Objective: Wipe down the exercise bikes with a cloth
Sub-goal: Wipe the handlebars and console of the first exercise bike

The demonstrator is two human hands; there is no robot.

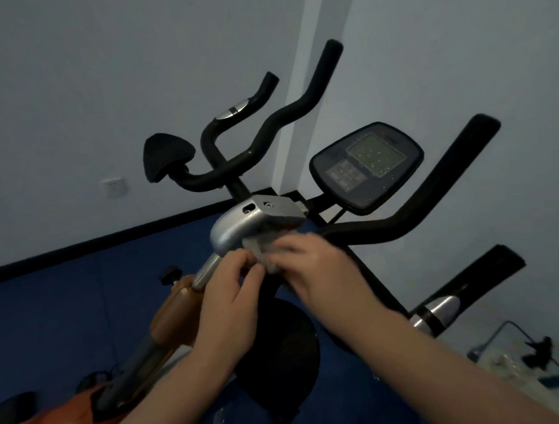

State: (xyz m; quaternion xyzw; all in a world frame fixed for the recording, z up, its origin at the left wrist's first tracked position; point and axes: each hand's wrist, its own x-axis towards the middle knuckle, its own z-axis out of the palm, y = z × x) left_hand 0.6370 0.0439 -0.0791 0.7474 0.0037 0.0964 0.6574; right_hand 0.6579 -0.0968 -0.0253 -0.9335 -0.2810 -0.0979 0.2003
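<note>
An orange exercise bike (176,309) with a silver stem head (237,228) and black handlebars (268,125) fills the middle of the view. A small grey cloth (263,254) is bunched just under the silver head. My left hand (233,287) pinches the cloth's left edge beside the chrome post (205,272). My right hand (319,264), blurred, grips the cloth from the right. A second bike's console (367,166) and black handlebar (431,202) stand right behind my hands.
White walls meet in a corner behind the bikes, with a socket (113,187) on the left wall. Blue floor (67,301) and a black skirting strip run below. A black saddle (278,356) sits under my arms. A wire rack with clutter (509,359) stands at lower right.
</note>
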